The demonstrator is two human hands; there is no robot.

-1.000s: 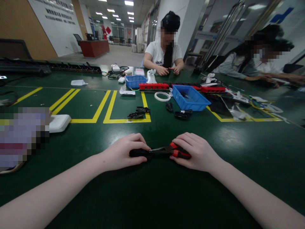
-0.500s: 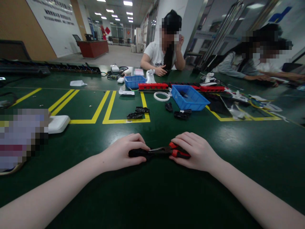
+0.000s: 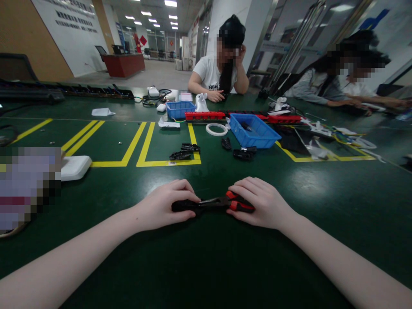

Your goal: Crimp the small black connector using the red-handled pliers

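Observation:
My left hand (image 3: 169, 204) is closed around a black part (image 3: 183, 206) low over the green table (image 3: 206, 266). My right hand (image 3: 260, 204) grips the red and black handles of long-nosed pliers (image 3: 220, 201). The pliers lie nearly level, their jaws pointing left and meeting the black part beside my left fingertips. What exactly the jaw tips touch is too dark to tell. Beyond my hands, several black parts (image 3: 180, 155) rest on the table, some by the yellow tape.
Behind them stand a blue bin (image 3: 254, 132), a smaller blue bin (image 3: 180, 110), a white ring (image 3: 216, 129) and a red strip (image 3: 205, 116). A white box (image 3: 75, 168) lies left. A person (image 3: 219, 73) sits opposite; others sit at the right.
The whole view has shifted slightly, so things appear a little further left. My hands keep the same hold on the black part and the pliers.

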